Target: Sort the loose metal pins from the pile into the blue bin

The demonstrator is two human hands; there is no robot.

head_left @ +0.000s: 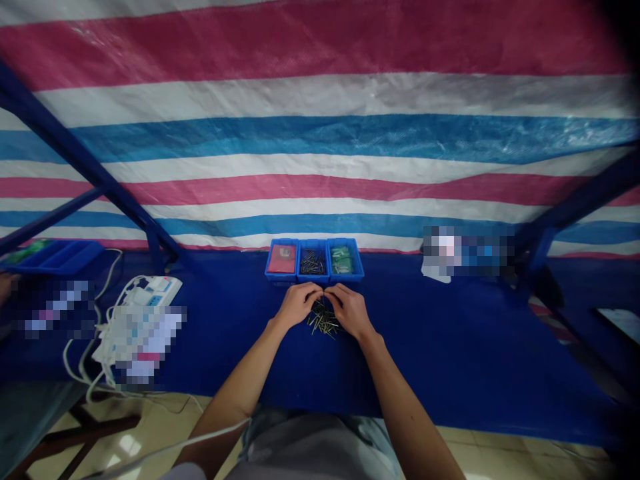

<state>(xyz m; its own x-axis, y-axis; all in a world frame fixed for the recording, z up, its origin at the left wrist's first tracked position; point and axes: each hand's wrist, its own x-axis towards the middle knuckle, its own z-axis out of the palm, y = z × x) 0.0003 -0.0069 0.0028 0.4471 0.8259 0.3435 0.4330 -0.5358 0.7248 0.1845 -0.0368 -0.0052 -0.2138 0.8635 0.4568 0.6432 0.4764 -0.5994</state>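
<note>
My left hand (299, 304) and my right hand (351, 309) meet at the fingertips just in front of three small blue bins. The fingers of both are pinched; whatever sits between them is too small to make out. Right below the fingertips lies a loose pile of thin, brass-and-dark metal pins or screws (325, 322) on the blue tabletop. Similar dark metal pieces (313, 261) fill the middle bin (313, 278). A flat red item (282, 260) lies in the left bin (274, 277), and green-and-clear small pieces (342, 261) are in the right bin (354, 275).
On the left of the blue table (425, 360) a white power strip (163, 288) lies amid tangled white cables (98, 353). Farther left is a blue tray (70, 257). Another person's hand (6, 287) shows at the left edge. A striped sheet (320, 143) hangs behind.
</note>
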